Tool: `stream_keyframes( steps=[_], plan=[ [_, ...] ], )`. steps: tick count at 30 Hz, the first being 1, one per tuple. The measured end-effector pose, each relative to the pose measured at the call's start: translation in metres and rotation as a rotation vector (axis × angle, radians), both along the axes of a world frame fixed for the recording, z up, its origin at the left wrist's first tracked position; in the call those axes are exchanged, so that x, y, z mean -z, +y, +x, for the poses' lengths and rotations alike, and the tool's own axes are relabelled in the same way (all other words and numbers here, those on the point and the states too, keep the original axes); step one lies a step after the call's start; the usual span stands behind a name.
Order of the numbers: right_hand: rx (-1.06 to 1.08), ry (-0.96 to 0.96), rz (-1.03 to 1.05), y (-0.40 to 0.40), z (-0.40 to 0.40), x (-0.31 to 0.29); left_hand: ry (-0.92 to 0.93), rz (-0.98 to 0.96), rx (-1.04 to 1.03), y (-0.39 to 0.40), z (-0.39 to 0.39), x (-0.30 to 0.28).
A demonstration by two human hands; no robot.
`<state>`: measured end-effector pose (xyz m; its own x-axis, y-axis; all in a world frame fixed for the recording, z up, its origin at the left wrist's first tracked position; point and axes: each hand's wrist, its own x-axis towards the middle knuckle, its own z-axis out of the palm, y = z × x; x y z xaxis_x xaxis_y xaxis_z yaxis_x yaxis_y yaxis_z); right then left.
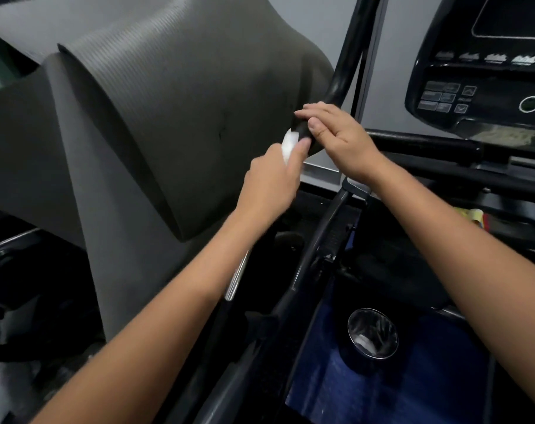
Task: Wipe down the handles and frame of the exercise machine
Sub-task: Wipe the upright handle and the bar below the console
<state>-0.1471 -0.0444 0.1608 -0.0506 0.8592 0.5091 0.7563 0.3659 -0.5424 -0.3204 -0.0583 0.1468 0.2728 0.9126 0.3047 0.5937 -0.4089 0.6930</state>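
Note:
A black curved handle (347,56) of the exercise machine rises toward the top of the view. My right hand (339,139) is wrapped around its lower end, thumb on the near side. My left hand (272,179) is shut on a small white wipe (289,143), pressed against the handle just below and left of the right hand. The machine's black frame bar (321,240) runs down between my forearms. A horizontal black bar (425,145) crosses behind the right hand.
Grey ribbed foam mats (156,117) are draped over something on the left, close to the handle. The black console (486,75) with buttons sits at the upper right. Below lie a round shiny cup-like object (371,333) and a blue surface (382,387).

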Motion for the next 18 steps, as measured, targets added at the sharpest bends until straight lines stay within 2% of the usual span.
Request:
stream_keyframes(
  steps=[3,7,12,14,16,18],
  plan=[
    [-0.003,0.101,-0.029,-0.001,-0.003,0.008,0.265,0.362,-0.196,-0.029,-0.007,0.034],
    [-0.031,0.206,-0.062,0.000,-0.003,0.007,0.445,0.537,-0.305,-0.027,0.005,0.034],
    [-0.113,0.341,-0.149,0.001,0.009,-0.003,0.577,0.477,-0.179,-0.001,0.028,-0.008],
    [-0.098,0.353,-0.160,0.001,0.013,-0.004,0.528,0.319,-0.087,0.014,0.032,-0.026],
    [-0.069,0.324,-0.157,0.002,0.015,-0.002,0.404,0.145,-0.001,0.021,0.029,-0.038],
    [-0.059,0.299,-0.149,0.004,0.017,0.001,0.341,0.118,0.016,0.017,0.025,-0.036]
  ],
)
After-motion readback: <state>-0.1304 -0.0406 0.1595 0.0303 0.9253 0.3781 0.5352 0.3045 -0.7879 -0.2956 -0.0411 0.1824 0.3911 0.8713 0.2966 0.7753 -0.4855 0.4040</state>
